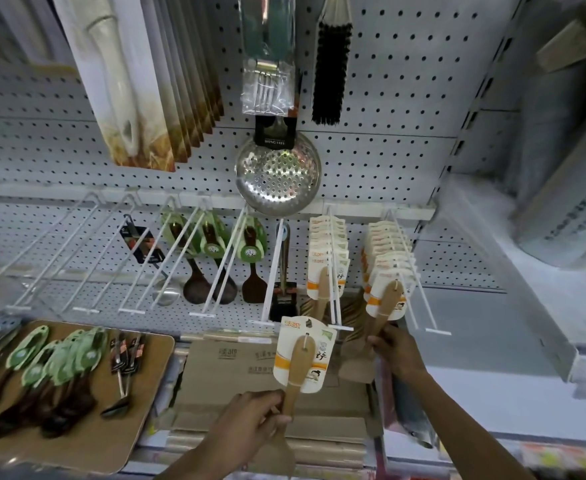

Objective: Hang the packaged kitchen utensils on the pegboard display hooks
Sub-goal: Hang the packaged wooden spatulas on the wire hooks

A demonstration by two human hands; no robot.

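Note:
My left hand [250,424] grips the handle of a wooden spatula [296,362] on a white and orange card, held upright just below the tip of a white display hook [333,299]. That hook carries several like spatula packs [326,258]. My right hand [393,351] holds the handle of another carded wooden spatula [386,303] at the front of the row on the neighbouring hook [419,299] to the right. The white pegboard [388,157] rises behind them.
Left of these, hooks hold dark spoons on green cards [211,244] and a ladle; several far-left hooks are bare. A steel skimmer [277,174] and a brush [331,71] hang above. A board [153,355] at lower left bears more packaged utensils. A cardboard box [236,362] lies below.

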